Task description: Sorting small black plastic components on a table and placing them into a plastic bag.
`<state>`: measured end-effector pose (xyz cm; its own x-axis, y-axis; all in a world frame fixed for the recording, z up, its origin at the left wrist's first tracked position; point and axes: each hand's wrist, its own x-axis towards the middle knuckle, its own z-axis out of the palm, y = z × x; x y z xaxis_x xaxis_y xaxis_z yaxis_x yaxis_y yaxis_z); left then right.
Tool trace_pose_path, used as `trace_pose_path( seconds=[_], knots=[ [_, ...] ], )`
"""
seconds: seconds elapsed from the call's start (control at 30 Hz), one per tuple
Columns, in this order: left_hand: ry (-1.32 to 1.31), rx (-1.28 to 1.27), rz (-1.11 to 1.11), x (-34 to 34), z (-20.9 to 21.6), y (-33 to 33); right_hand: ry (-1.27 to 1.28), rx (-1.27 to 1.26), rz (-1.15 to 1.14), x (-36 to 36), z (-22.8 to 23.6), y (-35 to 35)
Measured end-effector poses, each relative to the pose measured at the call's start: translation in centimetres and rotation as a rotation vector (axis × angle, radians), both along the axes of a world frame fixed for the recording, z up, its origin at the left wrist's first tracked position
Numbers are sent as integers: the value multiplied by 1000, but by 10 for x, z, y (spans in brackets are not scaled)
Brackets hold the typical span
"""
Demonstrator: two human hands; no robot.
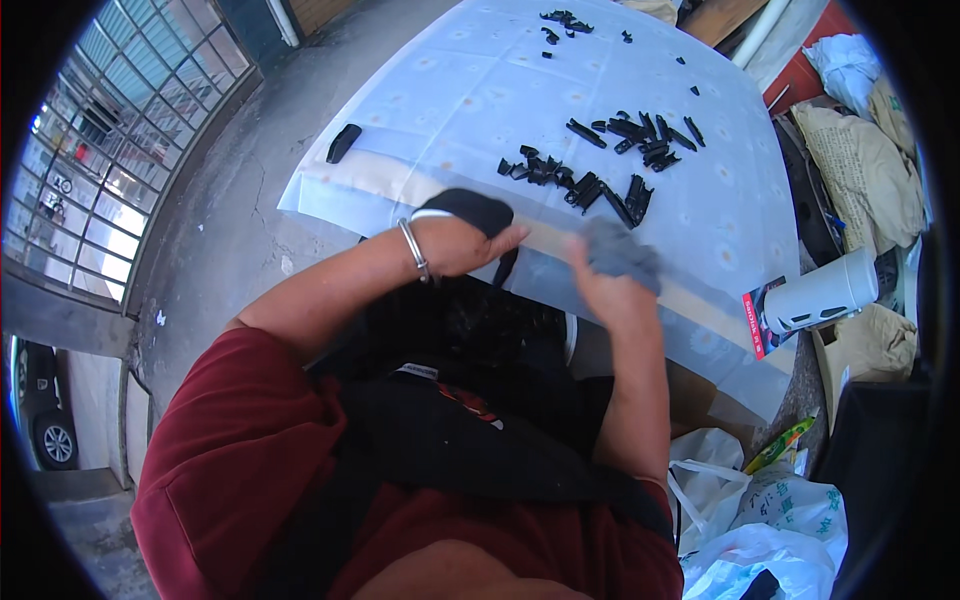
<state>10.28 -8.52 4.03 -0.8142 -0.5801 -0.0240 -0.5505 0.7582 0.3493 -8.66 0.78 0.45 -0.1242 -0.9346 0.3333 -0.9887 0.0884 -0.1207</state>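
My left hand (455, 240), with a metal bangle at the wrist, is over the table's near edge. A black covering with a white rim (465, 207) lies over its fingers, and the thumb is bare. Below the thumb a narrow black piece (506, 268) hangs, seemingly gripped by this hand. To the right, my right hand (612, 285) is raised with a bare thumb and a grey cloth-like covering (620, 250) about its fingers. Motion blur hides how those fingers are bent. Just beyond the hands, several broken-looking black plastic pieces (545, 170) lie in loose heaps on the table.
A pale flowered cover (440, 100) spreads over the table (730, 200). One black piece (344, 143) lies apart at its left edge. A white cylinder container (820, 290) stands at the right edge, near sacks (860, 170). Plastic bags (770, 520) sit low at right. Dark items (480, 320) lie below the hands.
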Motion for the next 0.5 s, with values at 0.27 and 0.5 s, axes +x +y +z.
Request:
trace_pose_path(
  seconds=[0.27, 0.5],
  knots=[
    [123, -341, 205, -34, -28, -51, 217, -274, -110, -30, -15, -34],
    [387, -440, 44, -54, -50, -61, -93, -432, -17, -38, -15, -21]
  ],
)
